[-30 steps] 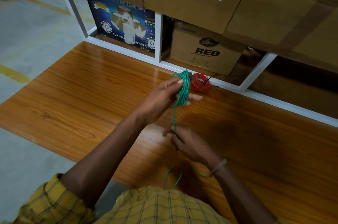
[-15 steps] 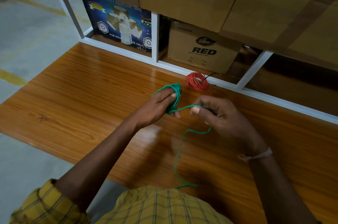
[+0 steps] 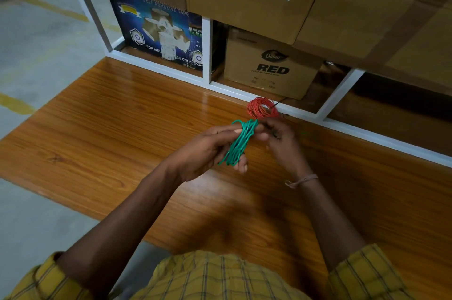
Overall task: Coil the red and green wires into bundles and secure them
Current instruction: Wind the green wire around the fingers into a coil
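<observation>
At the centre of the frame the left hand [image 3: 203, 153] keeps a closed grip on the green wire bundle [image 3: 241, 144], held above the wooden table [image 3: 110, 133]. The right hand [image 3: 281, 140] pinches at the bundle's top; what its grip holds I cannot tell. The red wire coil [image 3: 262, 108] lies on the table just behind. A cardboard box [image 3: 271, 67] reads "Dabur RED"; a blue carton [image 3: 159, 28] reads "SELF ADHESIVE TAPE".

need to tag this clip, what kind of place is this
Probably a warehouse or stockroom: taped cardboard cartons stacked on a white metal rack, a box of adhesive tape below, and a concrete floor with yellow lines.
</observation>
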Available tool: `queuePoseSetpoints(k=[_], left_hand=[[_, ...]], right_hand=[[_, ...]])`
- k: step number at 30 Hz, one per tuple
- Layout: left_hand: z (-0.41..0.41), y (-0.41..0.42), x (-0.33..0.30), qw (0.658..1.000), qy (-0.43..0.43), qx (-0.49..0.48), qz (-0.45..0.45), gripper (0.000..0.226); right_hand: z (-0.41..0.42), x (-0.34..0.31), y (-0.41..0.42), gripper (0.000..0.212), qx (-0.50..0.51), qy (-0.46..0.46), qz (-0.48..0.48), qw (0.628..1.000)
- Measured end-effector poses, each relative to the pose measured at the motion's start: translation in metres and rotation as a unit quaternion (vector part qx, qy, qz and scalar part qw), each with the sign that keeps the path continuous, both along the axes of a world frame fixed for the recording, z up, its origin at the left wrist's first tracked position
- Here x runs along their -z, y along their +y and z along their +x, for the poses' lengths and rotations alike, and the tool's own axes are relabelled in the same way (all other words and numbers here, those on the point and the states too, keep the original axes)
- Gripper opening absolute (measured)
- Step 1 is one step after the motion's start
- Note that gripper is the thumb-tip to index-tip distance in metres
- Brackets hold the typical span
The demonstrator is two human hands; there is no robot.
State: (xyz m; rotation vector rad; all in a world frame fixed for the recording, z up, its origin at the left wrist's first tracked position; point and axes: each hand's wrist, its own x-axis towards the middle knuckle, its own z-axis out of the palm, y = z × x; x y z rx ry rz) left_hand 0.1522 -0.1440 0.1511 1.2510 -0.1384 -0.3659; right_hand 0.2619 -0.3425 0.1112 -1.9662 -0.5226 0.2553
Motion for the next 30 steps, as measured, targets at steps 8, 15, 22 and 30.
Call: queuePoseSetpoints(k=[8, 15, 22, 30], left_hand=[[0.025, 0.004, -0.004, 0.992, -0.024, -0.12, -0.021, 0.039], [0.033, 0.009, 0.023, 0.945, -0.082, -0.222, 0.226, 0.037], [0.022, 0.014, 0.036, 0.877, -0.158, -0.14, 0.431, 0.04], [-0.002, 0.007, 0.018, 0.963, -0.07, 0.021, 0.258, 0.034]], right_hand=[[-0.062, 0.036, 0.019, 0.021, -0.072, 0.038, -0.043, 0.996], [-0.089, 0.008, 0.019, 0.032, -0.168, -0.102, -0.122, 0.973], [-0.056, -0.053, -0.008, 0.018, -0.171, -0.167, -0.142, 0.96], [0.013, -0.073, -0.033, 0.013, -0.111, -0.266, -0.116, 0.951]])
